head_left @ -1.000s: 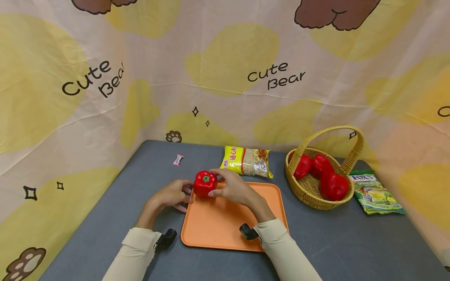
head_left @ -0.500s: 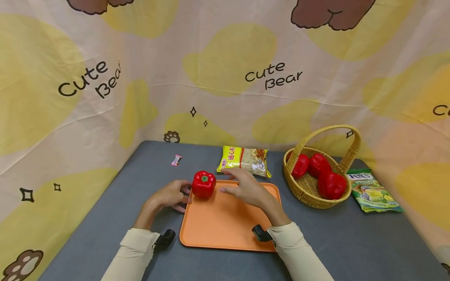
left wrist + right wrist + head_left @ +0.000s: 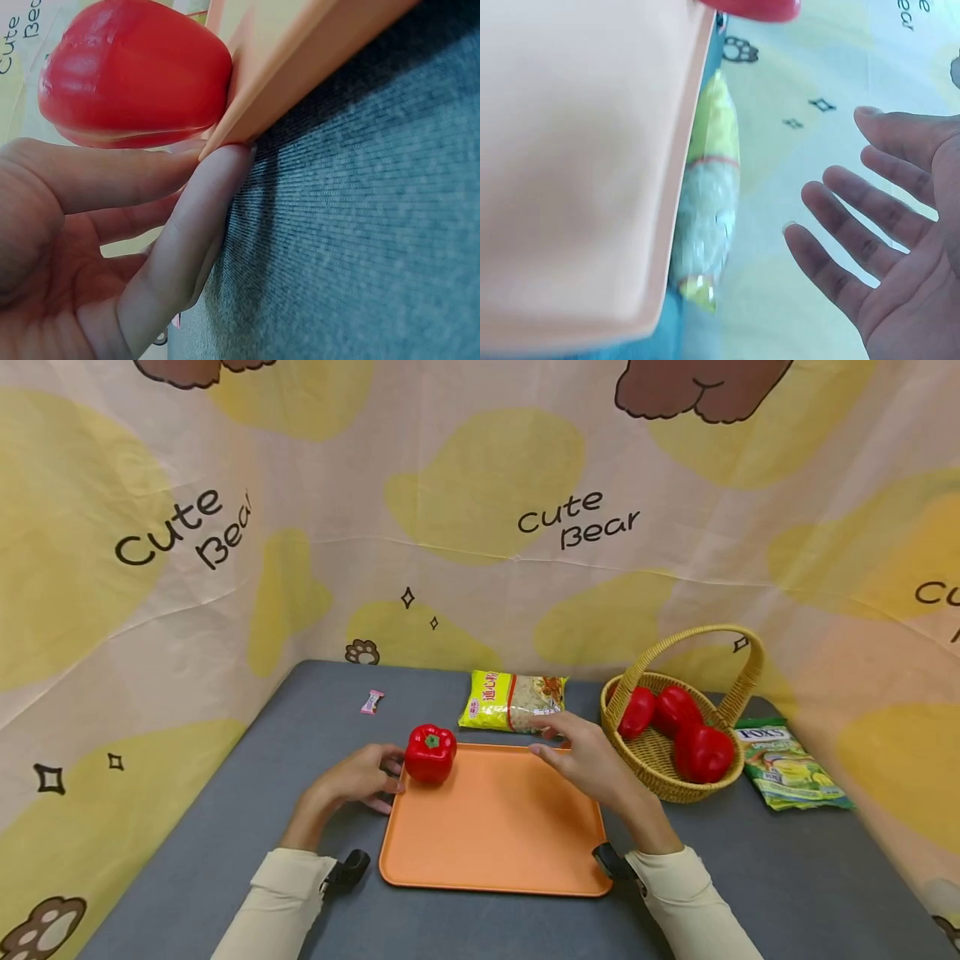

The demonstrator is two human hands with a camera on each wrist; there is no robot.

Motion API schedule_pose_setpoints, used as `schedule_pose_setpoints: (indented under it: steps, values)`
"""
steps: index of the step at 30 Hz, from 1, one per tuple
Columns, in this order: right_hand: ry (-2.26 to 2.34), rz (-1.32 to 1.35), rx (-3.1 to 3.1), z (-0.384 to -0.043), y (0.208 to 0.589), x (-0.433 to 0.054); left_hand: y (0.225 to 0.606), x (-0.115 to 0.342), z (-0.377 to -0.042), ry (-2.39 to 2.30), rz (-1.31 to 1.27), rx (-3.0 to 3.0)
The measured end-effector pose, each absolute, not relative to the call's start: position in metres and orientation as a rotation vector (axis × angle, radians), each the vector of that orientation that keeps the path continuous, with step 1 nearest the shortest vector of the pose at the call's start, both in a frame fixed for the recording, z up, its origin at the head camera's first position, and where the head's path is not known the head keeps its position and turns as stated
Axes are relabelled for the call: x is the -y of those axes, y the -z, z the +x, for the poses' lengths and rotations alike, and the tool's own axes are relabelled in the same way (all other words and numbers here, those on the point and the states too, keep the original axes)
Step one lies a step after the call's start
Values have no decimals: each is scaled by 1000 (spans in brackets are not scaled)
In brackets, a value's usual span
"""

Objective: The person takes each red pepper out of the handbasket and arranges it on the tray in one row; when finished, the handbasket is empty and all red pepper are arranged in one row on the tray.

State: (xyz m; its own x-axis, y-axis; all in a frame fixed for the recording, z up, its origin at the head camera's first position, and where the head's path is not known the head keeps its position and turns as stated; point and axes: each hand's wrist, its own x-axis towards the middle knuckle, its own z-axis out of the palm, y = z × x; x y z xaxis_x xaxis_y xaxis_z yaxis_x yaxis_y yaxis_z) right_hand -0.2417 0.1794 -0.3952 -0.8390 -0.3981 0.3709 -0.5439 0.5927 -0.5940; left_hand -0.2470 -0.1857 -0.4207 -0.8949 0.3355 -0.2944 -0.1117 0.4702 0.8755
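Note:
A red bell pepper point(image 3: 431, 753) with a green stem stands upright in the far left corner of the orange tray point(image 3: 495, 835). My left hand point(image 3: 362, 777) is at the tray's left side. In the left wrist view its thumb and a finger pinch the tray's rim point(image 3: 262, 97), right beside the pepper point(image 3: 135, 75). Over the far right part of the tray hangs my right hand point(image 3: 588, 762), holding nothing. Its fingers point(image 3: 847, 214) are spread and relaxed in the right wrist view, off to the side of the tray point(image 3: 577, 150).
Behind the tray lies a yellow pasta bag point(image 3: 513, 700). A wicker basket point(image 3: 652, 777) with a tall handle holds three red peppers point(image 3: 703, 753) at the right, beside a green FOX'S candy bag point(image 3: 791, 764). A small wrapped candy point(image 3: 372, 702) is at the back left. Printed cloth point(image 3: 465, 527) hangs behind the table.
My right hand has let go of the red bell pepper and moved right across the tray. The pepper stays in the corner, and my left hand keeps its place at the tray's rim.

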Motion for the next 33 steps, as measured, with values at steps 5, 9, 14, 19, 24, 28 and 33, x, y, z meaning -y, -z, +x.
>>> schedule_pose_setpoints:
  steps: [5,9,14,19,24,28,33]
  values:
    - [-1015,727,2589,-237,392,-206,420,186,-247,-1414,182,-2281]
    - [-959,661,2585,-234,388,-228,420,186,-248,-1414,179,-2286]
    - [-945,576,2555,-231,385,-254,419,186,-248,-1409,185,-2293]
    - [-912,523,2489,-229,383,-276,420,187,-249,-1401,191,-2301]
    - [-929,469,2465,-228,383,-293,420,187,-249,-1400,189,-2293]
    - [-931,419,2473,-226,383,-304,421,186,-250,-1395,171,-2294]
    - [-952,353,2482,-224,384,-316,422,186,-251,-1392,144,-2288]
